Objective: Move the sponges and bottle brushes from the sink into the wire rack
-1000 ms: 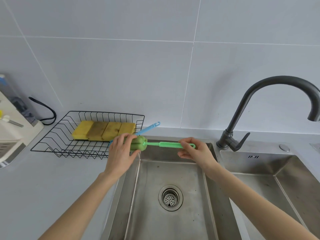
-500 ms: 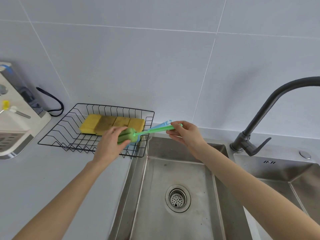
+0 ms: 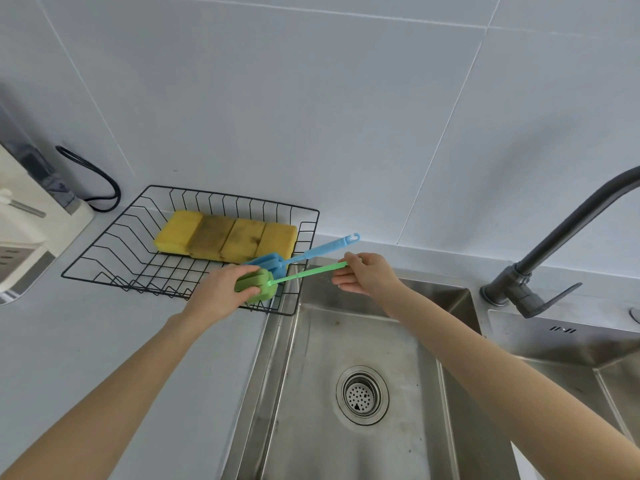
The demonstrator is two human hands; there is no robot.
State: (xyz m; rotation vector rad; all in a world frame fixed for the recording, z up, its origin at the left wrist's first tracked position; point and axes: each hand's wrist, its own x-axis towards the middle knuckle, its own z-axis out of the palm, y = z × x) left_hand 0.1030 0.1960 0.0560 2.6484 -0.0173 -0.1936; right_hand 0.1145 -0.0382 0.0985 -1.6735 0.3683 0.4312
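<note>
At the far left edge of the frame a white appliance (image 3: pixel 20 233) sits on the grey counter, a black cord (image 3: pixel 100 188) looping behind it. Just right of it, in the left-centre, stands the black wire rack (image 3: pixel 104 251). Four yellow sponges (image 3: pixel 227 239) lie side by side across its back. A blue bottle brush (image 3: pixel 277 263) rests with its head inside the rack's right end and its handle sticking out over the rim toward the upper right.

At centre, the left hand (image 3: pixel 221 294) is closed around the foam head of a green bottle brush (image 3: pixel 259 289), holding it over the rack's front right corner. The right hand (image 3: pixel 369 277), a little right of centre, pinches the far end of the green handle between thumb and fingers. The brush looks not yet set down.

The steel sink (image 3: pixel 346 341) fills the lower centre and right; the basin shows only its drain strainer (image 3: pixel 362 394). A dark faucet (image 3: pixel 554 247) rises at the right edge.

Judging from this, the green brush looks like the last item; once released into the rack, the task seems complete.
</note>
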